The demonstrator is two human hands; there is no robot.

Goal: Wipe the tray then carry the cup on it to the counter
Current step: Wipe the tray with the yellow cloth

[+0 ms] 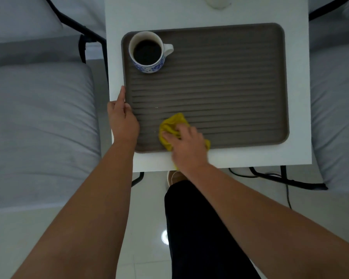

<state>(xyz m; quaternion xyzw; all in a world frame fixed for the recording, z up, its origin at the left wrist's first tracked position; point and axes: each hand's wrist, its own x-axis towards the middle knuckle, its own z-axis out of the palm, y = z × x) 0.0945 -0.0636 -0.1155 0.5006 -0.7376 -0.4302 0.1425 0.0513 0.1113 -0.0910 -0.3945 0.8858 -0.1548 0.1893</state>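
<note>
A brown ribbed tray (230, 81) lies on a small white table (296, 57). In the tray's far left corner stands a white cup (147, 51) with a blue flower pattern, holding dark liquid, its handle pointing right. My left hand (122, 119) rests on the tray's left rim, thumb on the inside and fingers along the edge. My right hand (186, 146) presses a crumpled yellow cloth (172, 124) onto the tray's near left area.
Grey cushioned chairs with black frames stand to the left (38, 117) and right (336, 97) of the table. A white round object (218, 2) sits at the table's far edge. My dark trouser leg and shoe show below, over a glossy tiled floor.
</note>
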